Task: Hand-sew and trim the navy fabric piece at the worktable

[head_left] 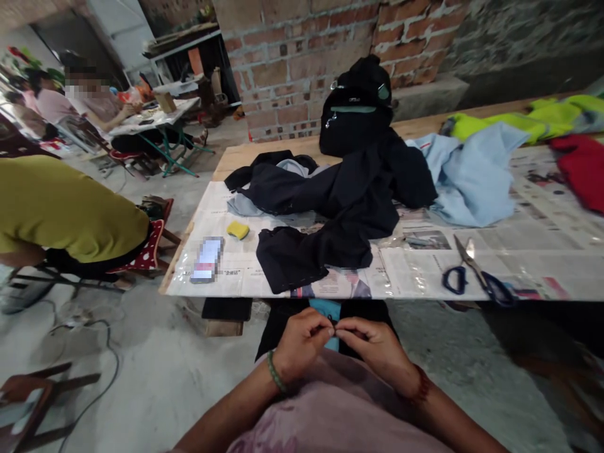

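Over my lap, just in front of the table edge, my left hand (306,340) and my right hand (368,343) meet fingertip to fingertip. Both are closed in a pinch around a tiny dark thing (334,328), too small to name. Beyond them, a dark garment (321,248) lies crumpled on the newspaper-covered table (245,277). Scissors (474,270) with dark blue handles rest with their blades apart, to the right. Left of the garment are a yellow sponge (238,230) and a phone (207,259).
A black backpack (356,107) stands at the back of the table. Light blue cloth (476,173), red cloth (582,170) and neon yellow cloth (528,119) lie rightward. A person in an olive top (70,211) sits at left. Stools (35,402) and a cable (111,358) are on the floor.
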Action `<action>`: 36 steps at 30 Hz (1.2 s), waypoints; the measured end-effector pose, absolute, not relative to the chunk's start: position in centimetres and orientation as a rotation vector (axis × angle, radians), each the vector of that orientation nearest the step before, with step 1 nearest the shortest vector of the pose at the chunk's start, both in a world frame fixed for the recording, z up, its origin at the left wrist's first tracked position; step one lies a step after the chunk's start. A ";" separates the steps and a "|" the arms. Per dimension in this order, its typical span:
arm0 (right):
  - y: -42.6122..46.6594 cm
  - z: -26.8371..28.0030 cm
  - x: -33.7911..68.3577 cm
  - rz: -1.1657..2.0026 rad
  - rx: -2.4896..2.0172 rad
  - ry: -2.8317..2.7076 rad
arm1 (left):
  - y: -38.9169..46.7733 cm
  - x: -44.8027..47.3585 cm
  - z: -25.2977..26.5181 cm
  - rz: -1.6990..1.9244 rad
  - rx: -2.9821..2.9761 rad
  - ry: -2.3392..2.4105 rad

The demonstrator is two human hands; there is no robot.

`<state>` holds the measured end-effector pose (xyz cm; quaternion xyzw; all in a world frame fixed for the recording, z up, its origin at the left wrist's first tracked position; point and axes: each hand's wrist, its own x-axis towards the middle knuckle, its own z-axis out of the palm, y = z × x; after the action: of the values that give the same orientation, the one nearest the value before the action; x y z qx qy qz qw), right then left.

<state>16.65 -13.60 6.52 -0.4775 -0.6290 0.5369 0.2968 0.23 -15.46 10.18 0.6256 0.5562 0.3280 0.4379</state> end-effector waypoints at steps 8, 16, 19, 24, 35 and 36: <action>-12.9 7.1 16.7 1.516 -1.305 -1.433 | -14.8 -1.2 9.8 0.872 1.457 1.400; -12.6 8.0 16.9 1.703 -1.273 -1.103 | -14.7 -2.0 10.2 0.940 1.258 1.517; -12.9 8.2 16.8 1.719 -1.260 -1.095 | -15.0 -1.5 9.9 0.936 1.266 1.459; -13.2 8.4 16.9 1.659 -1.262 -1.183 | -15.4 -0.8 9.4 0.914 1.292 1.424; -13.6 7.5 17.2 1.436 -1.304 -1.448 | -15.7 -0.3 11.4 0.869 1.386 1.441; -13.6 7.5 17.3 1.415 -1.309 -1.461 | -16.2 -0.4 12.4 0.829 1.456 1.390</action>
<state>17.28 -13.58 7.50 -0.5063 -0.5651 0.5471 0.3536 -0.45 -16.23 12.37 0.5925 0.5657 0.3375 0.4637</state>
